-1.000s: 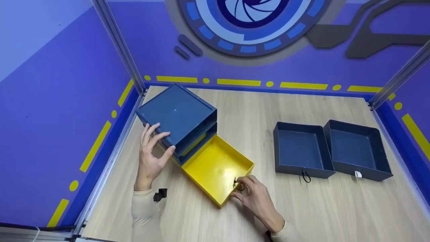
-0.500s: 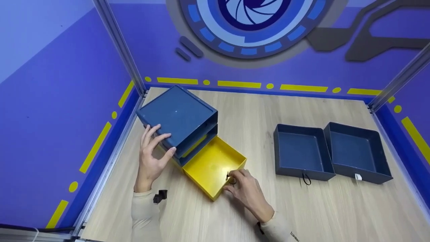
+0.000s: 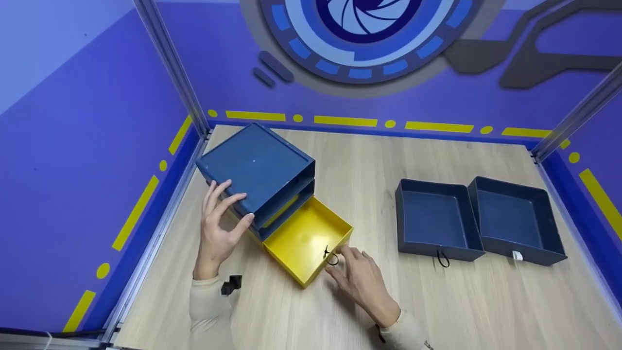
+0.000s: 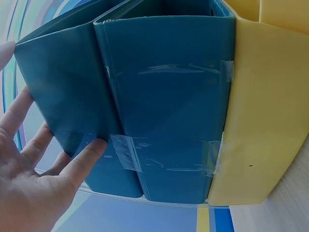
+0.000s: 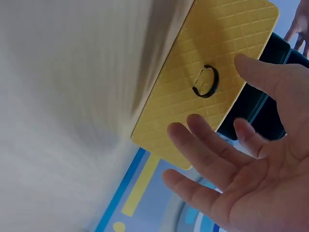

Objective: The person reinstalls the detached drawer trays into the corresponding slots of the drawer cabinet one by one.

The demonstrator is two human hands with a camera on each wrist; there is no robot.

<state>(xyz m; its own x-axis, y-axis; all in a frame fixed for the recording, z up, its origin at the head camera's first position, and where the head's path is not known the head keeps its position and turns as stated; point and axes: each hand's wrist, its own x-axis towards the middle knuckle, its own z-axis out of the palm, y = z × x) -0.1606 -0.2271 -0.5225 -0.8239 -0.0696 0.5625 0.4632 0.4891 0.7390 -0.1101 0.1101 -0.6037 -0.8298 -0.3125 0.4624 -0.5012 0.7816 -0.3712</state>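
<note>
Yellow plastic box drawer [image 3: 306, 238]: likely light, stiff; best held by thin black loop [image 5: 216, 81]. Left hand [image 3: 218, 231], right hand [image 3: 363, 277] spread wide.

Note pale wood-grain tabletop [image 3: 369, 189], bordered by blue-purple walls [image 3: 73, 184]; see round emblem [image 3: 364, 39] on the back one; find yellow dashes [image 3: 346, 121] and dots [image 3: 390, 124] along their bottoms, metal posts [image 3: 170, 63] at both far corners.

Head view bright, evenly lit, light seemingly from above; glossy highlight inside drawer [image 3: 307, 243], soft shadow beneath right hand [image 3: 362, 282]. Left wrist view duller, hazy; tape [image 4: 126, 152] glints. Right wrist view: table [image 5: 63, 96] blurred, soft shadow along drawer's edge.
</note>
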